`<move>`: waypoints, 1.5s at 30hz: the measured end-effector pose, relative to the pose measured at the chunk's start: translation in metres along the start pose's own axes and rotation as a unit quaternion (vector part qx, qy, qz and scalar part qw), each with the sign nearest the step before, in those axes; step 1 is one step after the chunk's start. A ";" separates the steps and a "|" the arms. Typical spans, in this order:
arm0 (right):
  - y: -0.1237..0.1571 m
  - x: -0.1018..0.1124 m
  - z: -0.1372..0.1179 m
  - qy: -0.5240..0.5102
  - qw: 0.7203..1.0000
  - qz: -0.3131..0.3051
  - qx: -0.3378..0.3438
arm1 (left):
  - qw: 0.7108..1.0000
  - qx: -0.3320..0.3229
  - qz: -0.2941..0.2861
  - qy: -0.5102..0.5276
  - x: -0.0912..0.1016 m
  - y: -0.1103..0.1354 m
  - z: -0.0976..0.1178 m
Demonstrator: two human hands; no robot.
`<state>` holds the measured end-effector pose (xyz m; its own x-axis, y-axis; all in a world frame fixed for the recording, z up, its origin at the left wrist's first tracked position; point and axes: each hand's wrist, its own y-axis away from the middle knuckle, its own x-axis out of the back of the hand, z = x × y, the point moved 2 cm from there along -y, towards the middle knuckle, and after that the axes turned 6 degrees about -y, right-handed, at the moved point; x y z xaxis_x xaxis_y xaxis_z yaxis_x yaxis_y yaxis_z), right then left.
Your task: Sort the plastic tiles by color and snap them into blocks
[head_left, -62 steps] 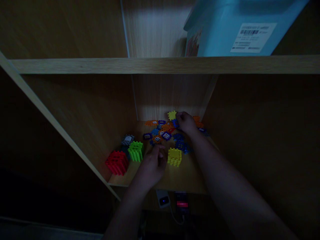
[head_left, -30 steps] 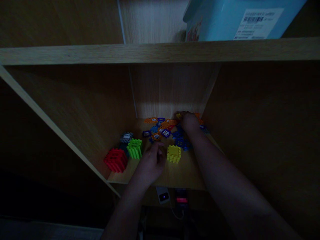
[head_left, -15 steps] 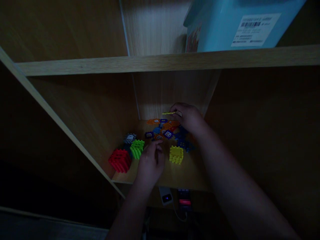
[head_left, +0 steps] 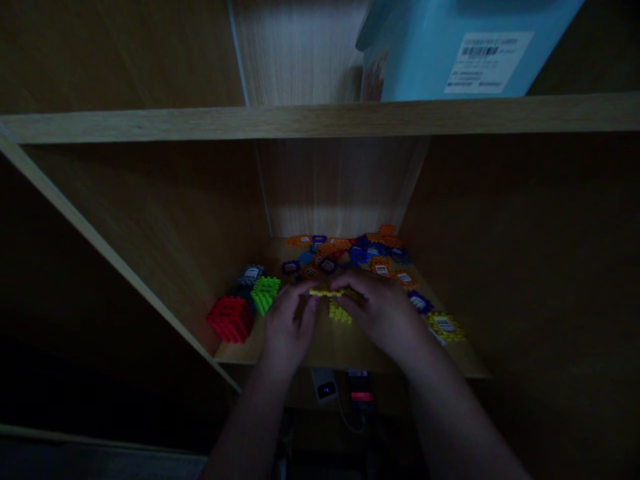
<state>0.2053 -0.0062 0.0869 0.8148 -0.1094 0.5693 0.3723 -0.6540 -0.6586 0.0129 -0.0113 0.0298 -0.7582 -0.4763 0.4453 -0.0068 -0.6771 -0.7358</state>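
Note:
Between both hands is a flat yellow toothed building tile (head_left: pixel 325 293), seen nearly edge-on. My left hand (head_left: pixel 290 320) pinches its left end with thumb and fingertips. On its right end the fingers of my right hand (head_left: pixel 375 303) are closed. Just below the tile, a yellow block (head_left: pixel 340 312) built of such tiles stands on the shelf, partly hidden by my right hand. Left of my left hand are a green block (head_left: pixel 265 294) and a larger red block (head_left: pixel 231 319). A dark tile with a white window pattern (head_left: pixel 251 274) lies behind them.
Loose orange, blue and purple tiles (head_left: pixel 327 265) lie scattered toward the back. A yellow window tile (head_left: pixel 446 326) is at the right. Above, a blue bin (head_left: pixel 425 60) stands on the upper shelf (head_left: pixel 200 125). Below are a white device (head_left: pixel 324 385) and a phone (head_left: pixel 361 390) with a cable.
My right hand has come down and toward me from the back with the yellow tile. My left hand now grips the tile's other end. The view has shifted slightly.

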 end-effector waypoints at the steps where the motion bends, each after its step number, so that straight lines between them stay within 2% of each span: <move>1: 0.004 -0.001 0.002 -0.004 1.000 0.009 -0.004 | 1.000 0.000 -0.005 -0.001 0.000 0.000 0.000; 8: 0.018 -0.002 0.014 -0.025 0.999 0.032 -0.008 | 0.998 -0.049 -0.037 -0.004 -0.003 -0.002 0.005; 12: 0.018 0.000 0.016 -0.028 0.998 0.053 -0.011 | 0.997 -0.069 -0.030 -0.009 -0.002 -0.002 0.006; 16: 0.019 0.000 0.010 -0.038 0.994 0.078 -0.059 | 0.996 -0.086 0.001 -0.029 -0.001 -0.003 0.006; 19: 0.026 -0.003 0.005 -0.039 0.991 0.080 -0.099 | 0.991 -0.125 0.021 -0.037 -0.001 -0.004 0.009; 24: 0.044 -0.009 0.009 -0.068 0.977 0.088 -0.184 | 0.979 -0.196 0.006 -0.060 -0.005 -0.001 0.014; 29: 0.050 -0.010 0.015 -0.118 0.963 0.080 -0.229 | 0.973 -0.224 -0.002 -0.051 -0.008 0.003 0.015; 32: 0.049 -0.008 0.014 -0.119 0.960 0.088 -0.238 | 0.977 -0.214 0.009 -0.027 -0.007 0.002 0.015; 37: 0.049 -0.003 0.014 -0.156 0.958 0.100 -0.220 | 0.990 -0.142 -0.005 -0.001 -0.005 -0.003 0.010; 40: 0.049 -0.001 0.017 -0.192 0.954 0.091 -0.211 | 0.989 -0.149 -0.009 0.013 -0.005 -0.005 0.009; 45: 0.049 0.000 0.025 -0.213 0.941 0.105 -0.240 | 0.986 -0.165 -0.014 0.004 -0.008 -0.004 0.009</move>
<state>0.2342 -0.0198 0.0424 0.9903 -0.0310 0.1356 0.0230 -0.9251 -0.3790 0.0251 -0.0099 0.0337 -0.7598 -0.4540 0.4654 -0.2398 -0.4698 -0.8496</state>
